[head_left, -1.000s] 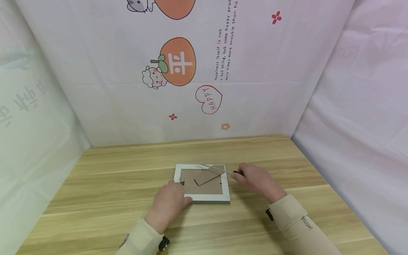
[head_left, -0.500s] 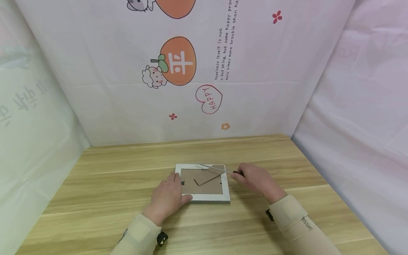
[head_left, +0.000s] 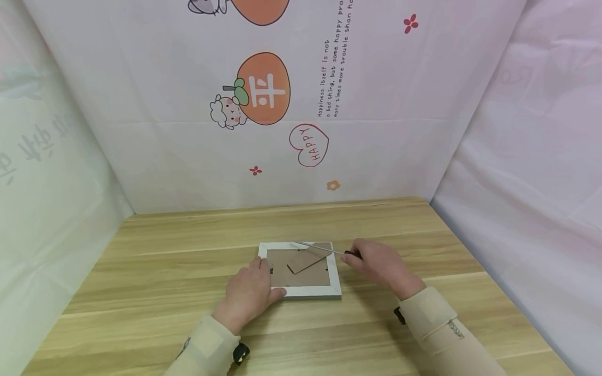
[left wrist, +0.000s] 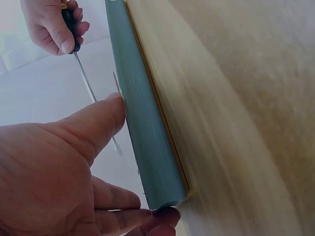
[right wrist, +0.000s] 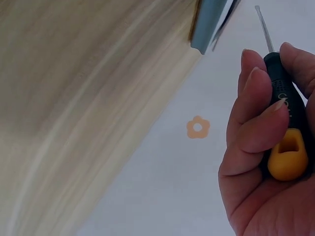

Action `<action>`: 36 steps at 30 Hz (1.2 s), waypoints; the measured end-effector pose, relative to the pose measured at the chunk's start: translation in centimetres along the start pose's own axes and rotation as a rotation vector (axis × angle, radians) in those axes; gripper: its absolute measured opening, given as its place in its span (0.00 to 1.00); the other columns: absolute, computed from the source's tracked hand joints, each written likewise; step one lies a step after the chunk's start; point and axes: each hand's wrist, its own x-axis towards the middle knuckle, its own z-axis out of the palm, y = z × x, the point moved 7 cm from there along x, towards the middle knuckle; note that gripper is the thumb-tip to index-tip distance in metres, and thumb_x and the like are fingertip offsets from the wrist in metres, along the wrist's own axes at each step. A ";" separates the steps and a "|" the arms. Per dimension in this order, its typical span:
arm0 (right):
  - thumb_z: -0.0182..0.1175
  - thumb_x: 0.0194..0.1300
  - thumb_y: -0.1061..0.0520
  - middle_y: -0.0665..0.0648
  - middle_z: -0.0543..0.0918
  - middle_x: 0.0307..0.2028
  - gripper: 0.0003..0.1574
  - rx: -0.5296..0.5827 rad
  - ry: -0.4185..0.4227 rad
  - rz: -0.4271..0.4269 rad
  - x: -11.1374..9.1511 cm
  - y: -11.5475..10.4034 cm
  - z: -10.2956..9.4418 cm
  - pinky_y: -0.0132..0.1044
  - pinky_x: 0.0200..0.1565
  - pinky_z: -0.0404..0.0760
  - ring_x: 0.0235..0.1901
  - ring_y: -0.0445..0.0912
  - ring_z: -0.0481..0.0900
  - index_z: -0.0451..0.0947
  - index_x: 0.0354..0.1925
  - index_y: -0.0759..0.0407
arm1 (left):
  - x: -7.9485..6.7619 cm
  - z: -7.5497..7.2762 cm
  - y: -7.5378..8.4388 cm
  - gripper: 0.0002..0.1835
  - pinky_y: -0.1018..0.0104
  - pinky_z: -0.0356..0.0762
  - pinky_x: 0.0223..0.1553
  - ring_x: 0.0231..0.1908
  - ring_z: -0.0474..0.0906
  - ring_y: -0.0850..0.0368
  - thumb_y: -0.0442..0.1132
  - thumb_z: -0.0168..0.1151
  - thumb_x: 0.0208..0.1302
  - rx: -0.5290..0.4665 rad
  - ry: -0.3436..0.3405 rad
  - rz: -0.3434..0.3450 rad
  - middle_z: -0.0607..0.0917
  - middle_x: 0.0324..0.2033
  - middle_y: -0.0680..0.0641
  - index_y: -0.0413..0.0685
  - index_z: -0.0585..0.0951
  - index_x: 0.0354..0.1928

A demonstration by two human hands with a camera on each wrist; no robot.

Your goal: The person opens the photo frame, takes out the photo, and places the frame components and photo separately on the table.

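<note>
A white picture frame (head_left: 301, 290) lies face down on the table, its brown backing board (head_left: 308, 279) and folded stand (head_left: 310, 257) facing up. My left hand (head_left: 248, 292) grips its near left corner. In the left wrist view, the thumb presses the frame's blue-grey side (left wrist: 147, 118) while fingers curl round the end. My right hand (head_left: 383, 263) holds a screwdriver (right wrist: 285, 93) with a dark green handle and yellow end. Its thin metal shaft (head_left: 320, 247) reaches leftward over the frame, with the tip near the far rim.
The wood-grain table (head_left: 188, 245) extends on all sides of the frame. Behind it hangs a white printed cloth (head_left: 188, 156). More white cloth (head_left: 531, 209) closes off both sides.
My left fingers have shifted along the frame's left edge, away from the metal tab on the backing, then slightly back over it. The right hand and screwdriver have stayed nearly still.
</note>
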 end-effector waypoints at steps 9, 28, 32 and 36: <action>0.64 0.73 0.42 0.46 0.85 0.32 0.16 -0.054 0.048 -0.064 -0.7 -1.1 -1.7 0.37 0.29 0.77 0.27 0.38 0.76 0.80 0.42 0.52 | 0.3 0.4 -0.7 0.54 0.44 0.87 0.43 0.49 0.85 0.33 0.69 0.71 0.59 -0.007 -0.032 -0.066 0.76 0.66 0.28 0.22 0.72 0.65; 0.73 0.65 0.47 0.38 0.81 0.23 0.08 -0.283 0.202 -0.220 -2.1 -5.3 -5.2 0.34 0.19 0.68 0.19 0.34 0.70 0.83 0.35 0.45 | 0.1 0.6 -0.6 0.54 0.41 0.86 0.47 0.52 0.83 0.30 0.67 0.70 0.61 -0.019 -0.054 -0.084 0.79 0.61 0.26 0.22 0.70 0.68; 0.73 0.64 0.46 0.37 0.78 0.21 0.09 -0.330 0.212 -0.219 -2.1 -6.0 -5.4 0.34 0.18 0.67 0.18 0.34 0.69 0.82 0.32 0.43 | 0.1 0.5 -0.5 0.53 0.42 0.86 0.44 0.50 0.85 0.31 0.66 0.71 0.61 -0.018 -0.048 -0.078 0.81 0.59 0.26 0.22 0.70 0.67; 0.74 0.63 0.46 0.38 0.74 0.18 0.13 -0.367 0.230 -0.220 -2.0 -6.7 -5.5 0.34 0.18 0.66 0.17 0.34 0.67 0.79 0.28 0.43 | 0.1 0.4 -0.6 0.53 0.42 0.86 0.44 0.50 0.84 0.31 0.66 0.71 0.61 -0.021 -0.050 -0.078 0.82 0.57 0.26 0.22 0.70 0.67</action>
